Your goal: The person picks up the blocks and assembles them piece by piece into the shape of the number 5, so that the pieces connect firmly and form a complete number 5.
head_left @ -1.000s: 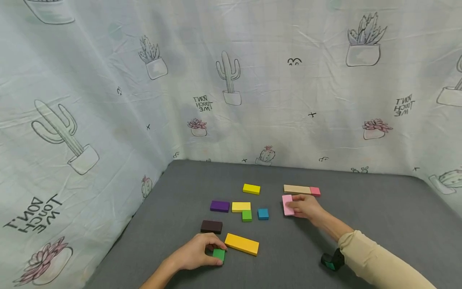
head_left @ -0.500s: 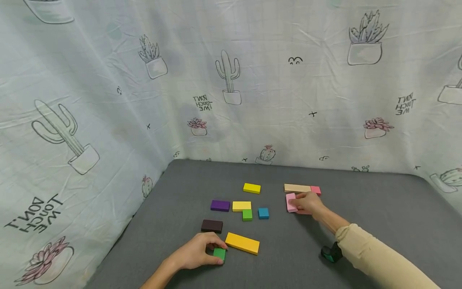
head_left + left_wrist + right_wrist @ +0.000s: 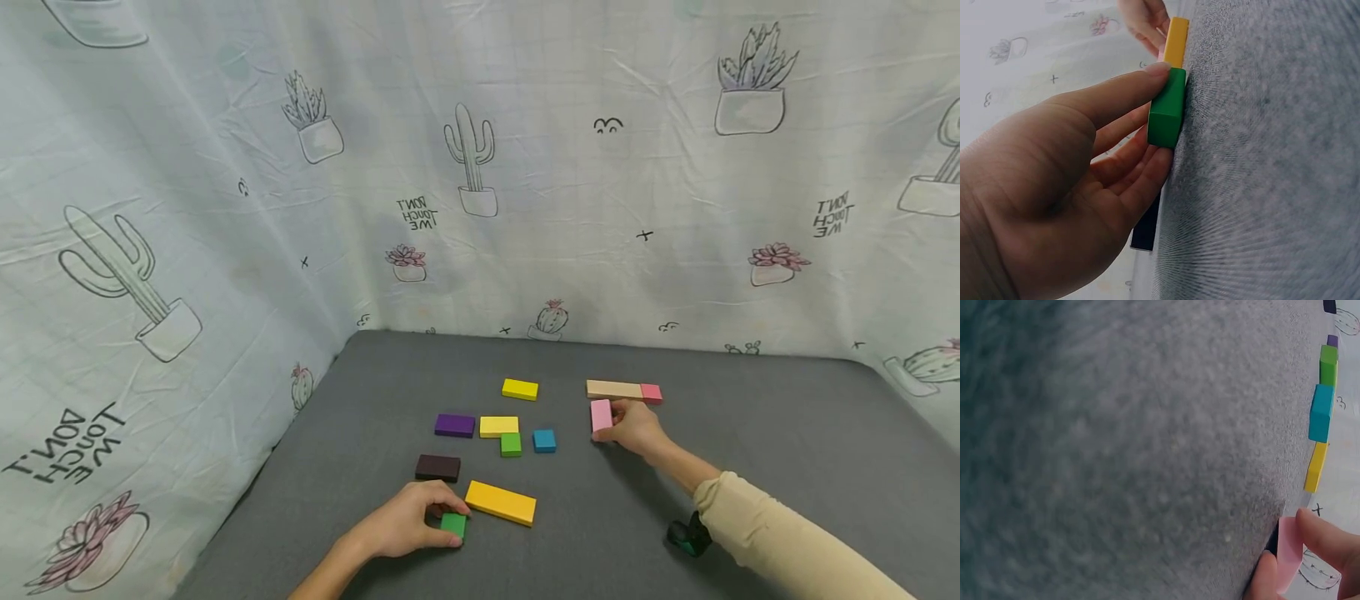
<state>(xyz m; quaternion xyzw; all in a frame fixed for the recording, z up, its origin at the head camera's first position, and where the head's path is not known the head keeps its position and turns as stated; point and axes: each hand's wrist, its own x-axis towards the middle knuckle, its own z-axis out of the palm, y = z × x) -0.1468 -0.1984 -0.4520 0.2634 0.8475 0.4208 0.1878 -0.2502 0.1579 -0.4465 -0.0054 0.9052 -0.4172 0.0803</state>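
In the head view, my right hand (image 3: 636,427) pinches a pink block (image 3: 601,415) by its edges, just in front of a long beige block (image 3: 613,389) and a small coral-pink block (image 3: 651,393). The right wrist view shows thumb and fingers on the same pink block (image 3: 1289,553); whether it touches the table I cannot tell. My left hand (image 3: 408,521) holds a small green block (image 3: 453,524) between thumb and fingers, low at the table. Close beside that hand lie an orange-yellow block (image 3: 501,503) and a dark brown block (image 3: 438,467).
On the grey table (image 3: 585,542) lie a purple block (image 3: 454,425), a pale yellow block (image 3: 498,427) touching a light green block (image 3: 511,445), a blue block (image 3: 544,441) and a yellow block (image 3: 520,389). A patterned curtain (image 3: 555,192) hangs behind.
My right hand has carried the pink block slightly away from me, toward the beige block, and its thumb now shows at the near end. The left hand keeps its place with the green block.
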